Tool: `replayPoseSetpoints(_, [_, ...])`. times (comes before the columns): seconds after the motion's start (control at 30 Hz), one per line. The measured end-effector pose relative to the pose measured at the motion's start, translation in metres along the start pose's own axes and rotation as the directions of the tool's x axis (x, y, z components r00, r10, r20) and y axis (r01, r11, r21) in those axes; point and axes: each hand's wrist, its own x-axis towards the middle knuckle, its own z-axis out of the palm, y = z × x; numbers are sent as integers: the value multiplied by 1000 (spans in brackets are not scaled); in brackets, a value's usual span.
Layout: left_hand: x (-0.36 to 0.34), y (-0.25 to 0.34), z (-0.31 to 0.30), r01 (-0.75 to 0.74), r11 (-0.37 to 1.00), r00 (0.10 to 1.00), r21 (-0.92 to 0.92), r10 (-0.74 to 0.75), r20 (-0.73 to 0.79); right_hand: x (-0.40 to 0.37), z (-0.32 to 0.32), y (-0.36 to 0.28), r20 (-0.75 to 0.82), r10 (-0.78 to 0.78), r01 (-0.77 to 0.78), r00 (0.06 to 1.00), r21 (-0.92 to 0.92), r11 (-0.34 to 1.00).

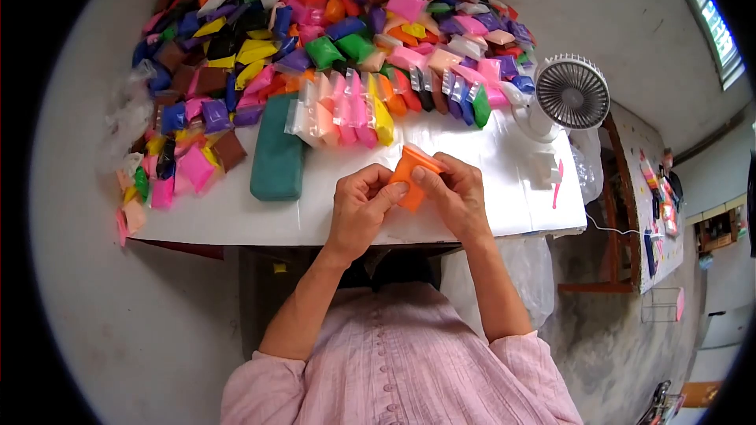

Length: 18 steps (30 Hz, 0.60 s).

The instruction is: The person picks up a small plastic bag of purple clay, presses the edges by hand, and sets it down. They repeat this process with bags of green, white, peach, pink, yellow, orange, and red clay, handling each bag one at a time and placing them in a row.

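Note:
Both my hands hold one small orange packet [408, 175] above the front part of the white table [213, 216]. My left hand [362, 201] pinches its left side, thumb on the face. On the right side, my right hand [454, 193] grips it with thumb on top and fingers behind. Just beyond my hands stands a row of clear-topped packets, among them a yellow packet [383, 122] and a green packet [481, 107]. A teal oblong case [277, 149] lies to the left of that row.
A large heap of colourful packets [323, 51] covers the back and left of the table. A white fan [572, 93] stands at the right, with a pink plastic tool [558, 185] near it. Clear plastic [512, 275] hangs below the front edge. Another table [669, 244] is farther right.

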Motion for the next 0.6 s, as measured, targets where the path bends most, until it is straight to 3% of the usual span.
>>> replayPoseSetpoints(0.17, [0, 10, 0, 61, 998, 997, 14, -62, 35, 2, 4, -5, -32, 123, -112, 992, 242, 964])
replayPoseSetpoints(0.3, [4, 5, -4, 46, 995, 995, 94, -54, 82, 5, -2, -8, -9, 170, -162, 985, 253, 954])
replayPoseSetpoints(0.4, [1, 5, -2, 24, 994, 1000, 102, -25, 16, 1, 0, -15, 51, 242, -247, 969, 254, 935])
replayPoseSetpoints(0.5, [2, 0, -2, -23, 994, 1000, 108, 22, 11, 0, -6, -7, 133, 271, -284, 954, 97, 954])
replayPoseSetpoints(0.6, [2, -3, -4, -47, 993, 999, 111, 46, 9, -1, -3, -10, 161, 226, -252, 961, 165, 954])
